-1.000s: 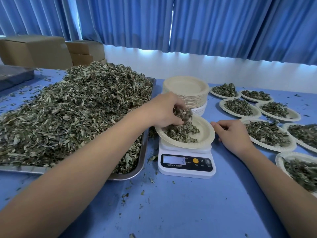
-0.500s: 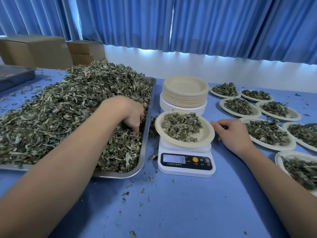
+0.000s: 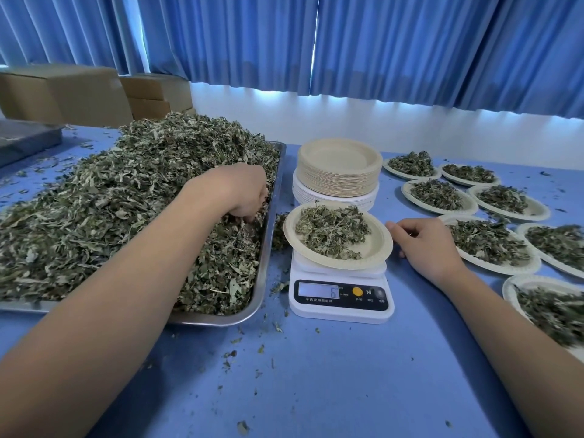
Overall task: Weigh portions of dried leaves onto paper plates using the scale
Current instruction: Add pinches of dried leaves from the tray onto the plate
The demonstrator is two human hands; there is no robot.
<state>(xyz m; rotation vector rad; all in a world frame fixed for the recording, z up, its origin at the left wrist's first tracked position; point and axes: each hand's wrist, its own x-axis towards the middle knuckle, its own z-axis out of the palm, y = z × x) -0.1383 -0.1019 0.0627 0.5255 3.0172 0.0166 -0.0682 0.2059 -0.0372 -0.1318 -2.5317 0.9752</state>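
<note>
A white scale (image 3: 341, 298) stands in the middle of the blue table, its display showing 6. On it sits a paper plate (image 3: 376, 248) with a small heap of dried leaves (image 3: 331, 230). To the left, a metal tray (image 3: 262, 273) carries a big pile of dried leaves (image 3: 126, 200). My left hand (image 3: 243, 191) digs into that pile near the tray's right rim, fingers curled down among the leaves and partly hidden. My right hand (image 3: 423, 241) rests on the table just right of the plate, fingers loosely curled, fingertips near its rim.
A stack of unused paper plates (image 3: 339, 169) stands behind the scale. Several filled plates (image 3: 493, 248) cover the right side. Cardboard boxes (image 3: 66, 93) and a grey tray (image 3: 25, 140) sit at the far left. Leaf crumbs lie scattered on the table's front.
My left hand left the plate on the scale and moved left into the tray's leaf pile. The display changed from 3 to 6. My right hand stayed put.
</note>
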